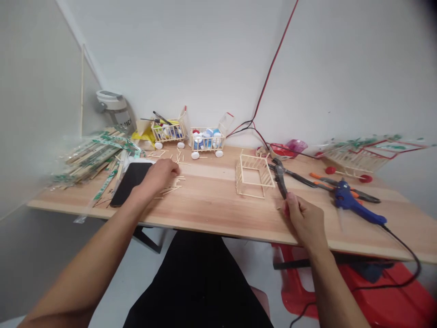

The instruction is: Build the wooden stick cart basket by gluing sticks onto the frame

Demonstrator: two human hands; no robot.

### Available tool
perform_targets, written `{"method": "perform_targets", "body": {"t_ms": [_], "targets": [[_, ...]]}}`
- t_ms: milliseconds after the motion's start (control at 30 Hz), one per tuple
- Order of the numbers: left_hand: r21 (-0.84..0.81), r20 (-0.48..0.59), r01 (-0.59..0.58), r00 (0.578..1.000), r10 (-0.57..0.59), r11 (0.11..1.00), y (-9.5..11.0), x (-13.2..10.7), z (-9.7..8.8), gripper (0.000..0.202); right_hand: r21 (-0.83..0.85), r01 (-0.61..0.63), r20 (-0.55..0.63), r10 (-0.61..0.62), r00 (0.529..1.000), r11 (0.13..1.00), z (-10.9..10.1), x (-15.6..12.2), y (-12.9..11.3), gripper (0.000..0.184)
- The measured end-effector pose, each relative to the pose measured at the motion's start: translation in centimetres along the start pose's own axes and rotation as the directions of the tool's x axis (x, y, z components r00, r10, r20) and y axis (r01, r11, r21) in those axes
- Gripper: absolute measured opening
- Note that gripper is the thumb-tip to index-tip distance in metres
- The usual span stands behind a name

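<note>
My left hand (160, 175) rests low over the tabletop at the left, its fingers curled down among short cut wooden sticks (174, 187). The fingertips are partly hidden, so whatever they pinch cannot be made out. At the right, my right hand (305, 221) grips one handle of a pair of dark pliers (280, 175); the other handle slants away towards the right. Between the hands stands a small open box frame of thin wooden sticks (255, 175), with slatted sides. A dark phone (131, 184) lies beside my left wrist.
Two small stick carts, one with pens (169, 132) and one with bottle caps (207, 140), stand against the wall. Bundled sticks in plastic (95, 152) lie left. A blue glue gun (357, 205), orange-handled pliers (327, 182) and a larger red-wheeled cart (358, 157) occupy the right.
</note>
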State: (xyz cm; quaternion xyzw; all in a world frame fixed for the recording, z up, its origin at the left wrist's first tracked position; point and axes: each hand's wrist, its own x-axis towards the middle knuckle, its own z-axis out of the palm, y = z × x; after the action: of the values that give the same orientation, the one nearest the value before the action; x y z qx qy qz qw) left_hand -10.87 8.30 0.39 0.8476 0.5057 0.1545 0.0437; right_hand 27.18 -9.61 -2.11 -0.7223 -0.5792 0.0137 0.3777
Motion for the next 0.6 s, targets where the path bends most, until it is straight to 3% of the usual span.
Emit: {"method": "perform_targets", "body": {"t_ms": [167, 333, 500, 600], "targets": [[0.062, 0.084, -0.05, 0.995, 0.045, 0.997, -0.2, 1.0, 0.2, 0.013, 0.015, -0.011, 0.014, 0.011, 1.0, 1.0, -0.1, -0.1, 0.1, 0.057], [0.107, 0.084, -0.058, 0.995, 0.05, 0.993, 0.1, 1.0, 0.3, 0.01, 0.029, -0.014, -0.006, 0.014, 1.0, 0.999, 0.0, -0.1, 0.2, 0.056], [0.163, -0.013, 0.009, 1.0, -0.007, 0.987, 0.8, 0.6, 0.3, 0.017, 0.057, -0.018, -0.007, 0.019, 1.0, 0.998, 0.1, -0.1, 0.4, 0.056], [0.044, -0.131, -0.009, 0.991, 0.015, 0.999, 2.3, 0.5, 0.1, 0.023, 0.069, -0.023, -0.023, 0.025, 0.999, 0.997, 0.0, -0.2, 0.4, 0.056]]}}
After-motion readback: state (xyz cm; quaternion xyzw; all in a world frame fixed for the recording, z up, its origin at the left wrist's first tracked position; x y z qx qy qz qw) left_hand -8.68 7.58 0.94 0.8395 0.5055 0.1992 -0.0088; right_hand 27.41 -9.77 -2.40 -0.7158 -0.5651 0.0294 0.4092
